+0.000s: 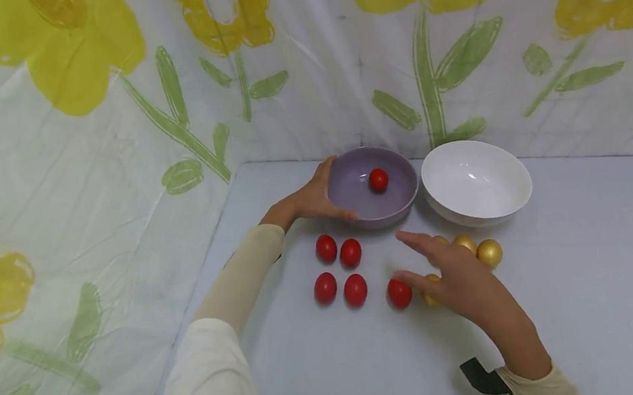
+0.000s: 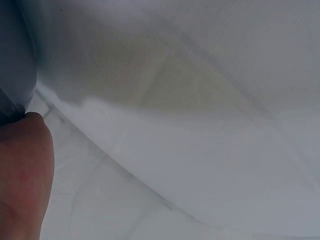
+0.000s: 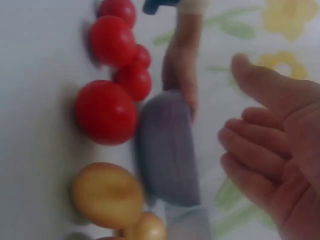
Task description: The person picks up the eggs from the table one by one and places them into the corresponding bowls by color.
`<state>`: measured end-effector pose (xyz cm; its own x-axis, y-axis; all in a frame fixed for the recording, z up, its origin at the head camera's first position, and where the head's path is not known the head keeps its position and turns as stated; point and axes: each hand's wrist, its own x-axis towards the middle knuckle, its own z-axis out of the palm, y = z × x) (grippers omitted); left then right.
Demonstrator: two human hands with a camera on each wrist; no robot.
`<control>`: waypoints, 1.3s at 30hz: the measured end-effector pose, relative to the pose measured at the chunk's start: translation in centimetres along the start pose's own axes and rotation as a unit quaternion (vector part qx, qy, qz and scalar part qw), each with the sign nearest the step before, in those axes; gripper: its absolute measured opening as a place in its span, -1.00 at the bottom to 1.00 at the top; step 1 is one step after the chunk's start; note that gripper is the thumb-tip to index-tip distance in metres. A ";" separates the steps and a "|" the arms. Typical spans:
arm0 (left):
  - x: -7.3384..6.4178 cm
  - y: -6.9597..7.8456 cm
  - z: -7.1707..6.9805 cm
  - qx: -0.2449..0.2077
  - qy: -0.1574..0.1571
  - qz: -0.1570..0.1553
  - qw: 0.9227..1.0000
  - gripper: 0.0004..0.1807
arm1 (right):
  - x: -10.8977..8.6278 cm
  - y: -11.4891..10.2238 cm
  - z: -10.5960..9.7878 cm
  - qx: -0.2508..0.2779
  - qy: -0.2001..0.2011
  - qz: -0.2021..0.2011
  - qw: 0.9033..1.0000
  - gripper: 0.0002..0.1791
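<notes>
My left hand holds the left side of a purple bowl, thumb at the near side and fingers farther back. Inside that bowl lies one red egg-shaped ball. My right hand hovers over the table with fingers extended and nothing in its grasp. Nearest to its thumb is a red egg-shaped ball on the table; the right wrist view shows a gap between this ball and the hand. Gold balls lie under and beyond the right hand, partly hidden by it.
A white bowl stands just right of the purple one. Several more red egg-shaped balls lie on the white table in front of the purple bowl. A flower-printed curtain hangs behind the table and along its left side.
</notes>
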<state>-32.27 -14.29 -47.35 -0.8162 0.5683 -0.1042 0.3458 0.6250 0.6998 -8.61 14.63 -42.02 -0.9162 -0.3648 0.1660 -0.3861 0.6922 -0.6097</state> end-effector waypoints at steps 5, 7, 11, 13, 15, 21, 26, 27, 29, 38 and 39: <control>-0.1 0.1 0.0 -0.001 -0.002 -0.002 1.000 0.66 | -0.6 0.2 1.5 -0.045 -0.071 0.046 0.995 -0.14; -0.2 0.2 0.0 -0.003 -0.004 -0.005 1.000 0.66 | -0.7 0.4 2.0 -0.055 -0.089 0.050 0.993 -0.12; -0.3 0.3 0.0 -0.003 -0.006 -0.013 1.000 0.66 | -0.8 0.7 2.9 -0.072 -0.104 0.048 0.991 -0.10; -0.4 0.3 -0.1 -0.005 -0.004 -0.011 1.000 0.66 | -0.9 0.8 3.3 -0.081 -0.111 0.058 0.989 -0.10; -0.4 0.4 -0.1 -0.007 -0.003 -0.006 1.000 0.65 | -1.0 0.7 3.7 -0.093 -0.114 0.066 0.987 -0.10; -0.3 0.3 -0.1 -0.009 -0.002 0.002 1.000 0.63 | -1.3 0.6 4.6 -0.114 -0.127 0.068 0.983 -0.17; -0.3 0.3 0.0 -0.015 -0.005 0.008 1.000 0.64 | -1.4 0.7 5.2 -0.139 -0.107 0.051 0.983 -0.26; -0.3 0.4 0.0 -0.014 -0.005 0.008 1.000 0.64 | -1.4 0.7 5.3 -0.141 -0.103 0.048 0.983 -0.27; -0.3 0.3 0.0 -0.011 -0.005 0.006 1.000 0.65 | -1.4 0.6 5.4 -0.138 -0.098 0.044 0.985 -0.29; -0.2 0.3 0.1 -0.005 0.003 0.019 1.000 0.62 | -1.5 0.6 5.5 -0.119 -0.094 0.042 0.988 -0.31; -0.3 0.3 0.1 -0.007 0.003 0.020 1.000 0.62 | -1.5 0.6 5.6 -0.119 -0.094 0.044 0.988 -0.31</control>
<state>-31.87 -14.22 -47.24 -0.8047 0.5894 -0.0709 0.3727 0.5945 0.7126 -6.82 12.14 -46.94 -0.9196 -0.3908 -0.0397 -0.3411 0.8446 -0.4128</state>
